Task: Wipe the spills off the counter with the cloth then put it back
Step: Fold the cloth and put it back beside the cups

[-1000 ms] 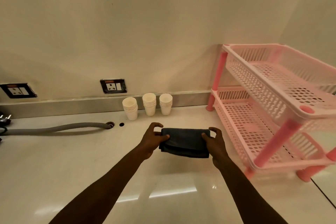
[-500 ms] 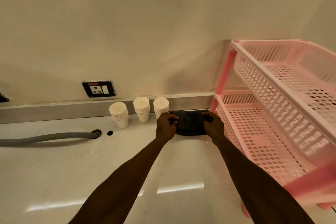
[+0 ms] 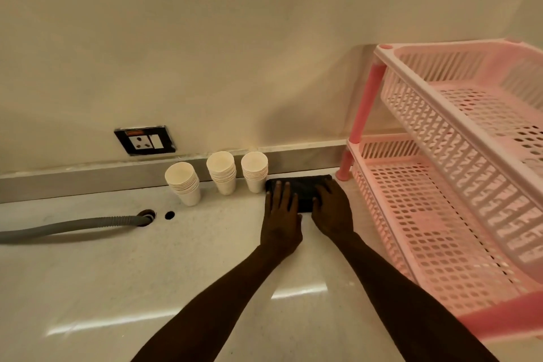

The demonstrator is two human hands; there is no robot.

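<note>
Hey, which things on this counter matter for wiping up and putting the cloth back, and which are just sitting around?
Part of the job:
- dark cloth, folded, lying by the back ledge
- counter
- left hand and right hand, both flat on the cloth

Just lying about:
- three stacks of paper cups
- pink rack
- grey hose
- wall socket

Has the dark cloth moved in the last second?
Yes. The cloth went away from the person, from mid-counter to the back ledge, now lying right of the cups beside the pink rack.
</note>
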